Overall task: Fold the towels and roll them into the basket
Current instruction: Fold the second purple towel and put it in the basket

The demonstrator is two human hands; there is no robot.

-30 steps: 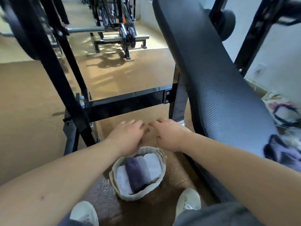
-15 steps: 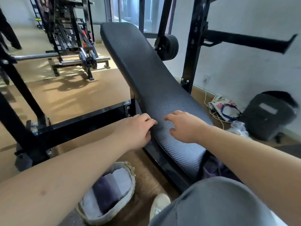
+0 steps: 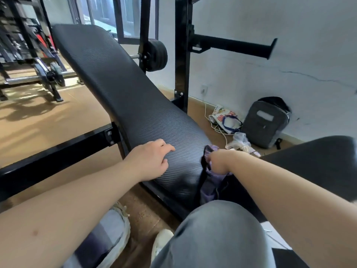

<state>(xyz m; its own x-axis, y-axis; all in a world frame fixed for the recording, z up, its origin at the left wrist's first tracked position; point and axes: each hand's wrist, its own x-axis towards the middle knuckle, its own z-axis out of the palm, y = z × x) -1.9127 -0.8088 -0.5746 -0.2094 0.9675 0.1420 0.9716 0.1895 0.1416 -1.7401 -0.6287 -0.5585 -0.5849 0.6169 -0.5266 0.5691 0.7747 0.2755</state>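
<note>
A purple towel [image 3: 211, 187] hangs in the gap between the black bench pad [image 3: 123, 93] and the seat pad on the right. My right hand [image 3: 219, 161] reaches into that gap and grips the towel's top edge. My left hand [image 3: 150, 159] rests on the lower end of the bench pad, fingers loosely bent and holding nothing. The woven basket [image 3: 121, 227] stands on the floor at the bottom left, mostly behind my left forearm, with rolled white and purple towels [image 3: 98, 242] in it.
My grey-trousered knee [image 3: 216, 235] and a white shoe [image 3: 160, 242] fill the bottom centre. A black frame crossbar [image 3: 58, 151] runs left of the bench. A grey backpack [image 3: 264, 124], a printed bag [image 3: 224, 118] and cables lie by the wall. Barbell racks stand far left.
The view has swung right and up from the basket to the bench. Both hands left the basket; the left settled on the pad and the right reached into the gap and took the purple towel.
</note>
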